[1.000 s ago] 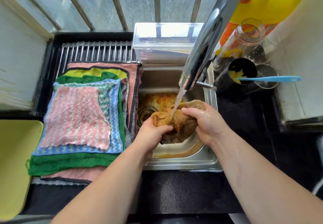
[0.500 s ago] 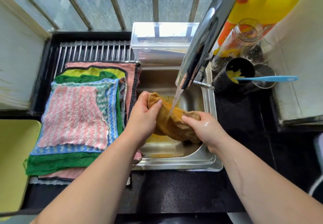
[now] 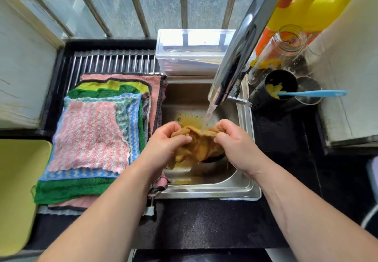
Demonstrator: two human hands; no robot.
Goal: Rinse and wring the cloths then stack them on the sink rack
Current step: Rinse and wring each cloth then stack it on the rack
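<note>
We see the faucet [image 3: 241, 46] and the yellow jug [image 3: 319, 8] cut off by the top edge, the yellow tray [image 3: 18, 190] by the left edge. The pink-and-white cloth [image 3: 90, 137] covers most of the stack [image 3: 67, 192] beneath, which hides the nearer rack [image 3: 114, 61] bars. The brown cloth [image 3: 196, 147], left hand [image 3: 165, 145] and right hand [image 3: 235, 145] mask much of the sink [image 3: 204, 192] floor. The jar [image 3: 274, 55] label is unreadable.

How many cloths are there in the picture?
6 at least: the brown cloth, gripped by left hand and right hand under the tap, and five stacked on the rack: pink striped cloth on top, then blue cloth, green cloth, yellow cloth, plain pink cloth. More may hide underneath.
</note>
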